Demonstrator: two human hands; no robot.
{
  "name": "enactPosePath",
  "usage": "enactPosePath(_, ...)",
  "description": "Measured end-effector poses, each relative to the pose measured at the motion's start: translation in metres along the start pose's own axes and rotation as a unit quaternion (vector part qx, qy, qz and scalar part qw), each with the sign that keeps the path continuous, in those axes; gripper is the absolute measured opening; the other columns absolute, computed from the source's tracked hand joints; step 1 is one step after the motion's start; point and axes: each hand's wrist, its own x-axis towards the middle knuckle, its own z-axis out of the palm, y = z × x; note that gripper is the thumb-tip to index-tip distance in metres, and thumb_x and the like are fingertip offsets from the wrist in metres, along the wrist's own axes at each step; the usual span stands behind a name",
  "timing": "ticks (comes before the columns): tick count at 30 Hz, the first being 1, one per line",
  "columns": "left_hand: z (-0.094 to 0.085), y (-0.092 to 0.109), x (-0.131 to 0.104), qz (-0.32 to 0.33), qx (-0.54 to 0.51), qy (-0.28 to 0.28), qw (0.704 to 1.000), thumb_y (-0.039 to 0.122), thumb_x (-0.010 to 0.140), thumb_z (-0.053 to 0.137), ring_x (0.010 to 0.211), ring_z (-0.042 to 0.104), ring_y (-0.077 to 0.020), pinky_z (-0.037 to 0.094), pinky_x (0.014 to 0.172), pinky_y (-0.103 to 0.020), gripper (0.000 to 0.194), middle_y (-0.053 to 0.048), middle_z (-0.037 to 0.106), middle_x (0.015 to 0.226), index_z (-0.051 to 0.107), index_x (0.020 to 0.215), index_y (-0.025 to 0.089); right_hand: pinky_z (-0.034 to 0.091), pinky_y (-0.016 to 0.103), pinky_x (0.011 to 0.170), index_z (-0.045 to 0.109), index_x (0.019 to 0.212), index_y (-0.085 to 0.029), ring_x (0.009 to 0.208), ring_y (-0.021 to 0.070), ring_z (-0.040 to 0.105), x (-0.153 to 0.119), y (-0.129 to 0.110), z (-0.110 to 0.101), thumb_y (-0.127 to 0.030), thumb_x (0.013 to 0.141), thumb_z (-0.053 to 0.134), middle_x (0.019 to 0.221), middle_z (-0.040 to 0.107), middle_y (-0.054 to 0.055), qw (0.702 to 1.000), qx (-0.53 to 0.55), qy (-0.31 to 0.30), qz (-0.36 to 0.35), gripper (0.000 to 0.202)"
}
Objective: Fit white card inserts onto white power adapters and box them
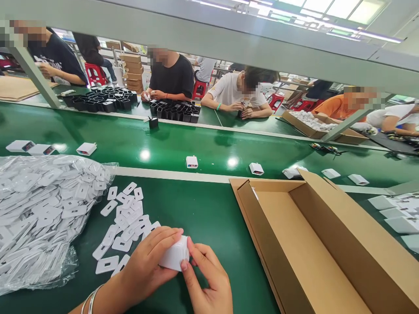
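Observation:
Near the bottom centre, my left hand (149,257) is wrapped around a white charger housing (172,256), holding it tilted just above the green table. Thumb and index finger of my right hand (207,277) pinch the right end of the same housing, where a thin rim shows; whether that rim is a separate plate I cannot tell. Left of my hands lies a loose pile of flat white cover plates (126,218), each with a rectangular slot. A clear plastic bag (49,218) full of similar plates fills the left side.
An open cardboard box (281,244) stands to the right. Beyond a pale strip, a green conveyor belt (163,144) carries several white housings (191,162) and a black one (153,122). Co-workers sit across it, near stacked black housings (101,98). White housings (397,211) stand at far right.

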Motion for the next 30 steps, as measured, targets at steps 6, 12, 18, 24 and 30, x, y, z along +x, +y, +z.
enactPosePath(6,0.002,0.011,-0.003,-0.023,-0.012,-0.005,1.000,0.023,0.091,0.054,0.097,0.067,-0.0177,0.056,0.088,-0.029,0.030,-0.012,0.071,0.105,0.049,0.121,0.016,0.053,0.026,0.069,0.061,0.127,-0.028,0.080,0.0169,0.060,-0.014,-0.002,0.000,-0.024,0.093,0.051,0.090,0.063,0.007,0.997,-0.070,-0.012,-0.028,0.036)
enactPosePath(12,0.005,0.018,-0.009,-0.042,-0.009,-0.003,0.999,0.017,0.087,0.054,0.092,0.068,-0.0183,0.058,0.084,-0.029,0.033,-0.011,0.072,0.102,0.050,0.119,0.018,0.050,0.029,0.071,0.059,0.129,-0.028,0.084,0.0186,0.057,-0.032,0.004,0.010,-0.029,0.097,0.043,0.092,0.060,0.008,0.995,-0.097,0.021,-0.014,0.037)
enactPosePath(18,0.010,0.021,-0.019,-0.071,-0.014,-0.007,0.997,0.022,0.085,0.059,0.090,0.070,-0.0205,0.061,0.078,-0.029,0.035,-0.011,0.073,0.101,0.051,0.119,0.019,0.053,0.030,0.076,0.046,0.140,-0.028,0.091,0.0213,0.060,-0.044,0.007,0.015,-0.040,0.094,0.046,0.105,0.058,0.010,0.991,-0.131,0.030,-0.022,0.047)
enactPosePath(24,0.012,0.024,-0.021,-0.090,-0.037,-0.003,0.995,0.017,0.079,0.064,0.087,0.071,-0.0209,0.061,0.075,-0.030,0.040,-0.009,0.073,0.100,0.053,0.117,0.022,0.054,0.033,0.075,0.044,0.141,-0.028,0.090,0.0230,0.059,-0.056,0.006,0.020,-0.041,0.094,0.044,0.103,0.055,0.010,0.986,-0.163,0.024,0.013,0.048)
enactPosePath(30,0.016,0.034,-0.028,-0.315,-0.174,-0.012,0.933,0.021,0.061,0.078,0.076,0.070,-0.0199,0.058,0.064,-0.028,0.045,0.000,0.074,0.092,0.062,0.103,0.027,0.053,0.038,0.086,0.034,0.147,-0.025,0.108,0.0282,0.056,-0.047,0.005,0.007,-0.061,0.088,0.046,0.121,0.050,0.014,0.986,-0.144,-0.040,-0.070,0.070)
